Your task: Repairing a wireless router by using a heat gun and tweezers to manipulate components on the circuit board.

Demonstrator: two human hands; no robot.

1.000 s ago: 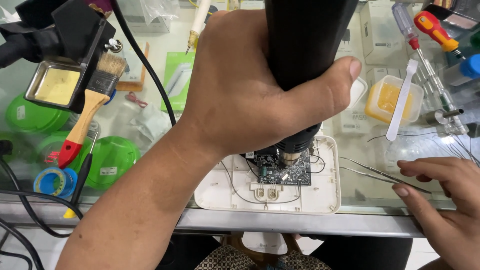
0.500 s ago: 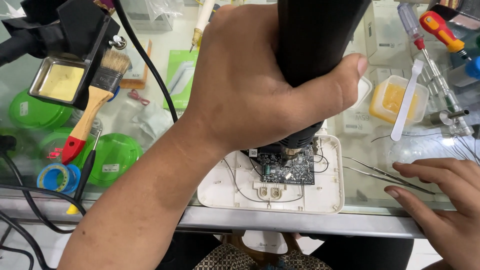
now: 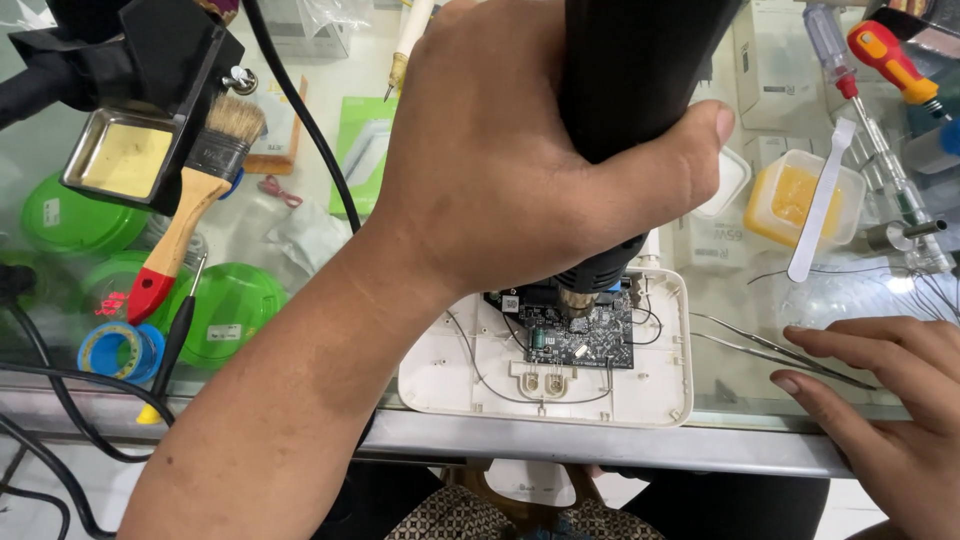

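My left hand [image 3: 520, 160] grips a thick black hot-air tool [image 3: 625, 90], its metal nozzle pointing down just over a dark circuit board [image 3: 580, 335]. The board sits inside an open white plastic casing [image 3: 650, 400] with thin wires, at the glass table's near edge. My right hand [image 3: 890, 410] rests flat on the glass to the right of the casing, fingers together, touching the ends of metal tweezers [image 3: 770, 348] lying there. The hand holds nothing.
A paintbrush with a red-tipped wooden handle [image 3: 185, 220] leans by a black stand with a yellow sponge tray [image 3: 125, 160] at left. Green lids [image 3: 225, 310], a solder roll [image 3: 115, 350], black cables, screwdrivers [image 3: 880, 60], a yellow paste tub [image 3: 800, 200] with a white spatula surround the work.
The view has shifted slightly; the hot-air tool stays over the board and my right hand stays by the tweezers.
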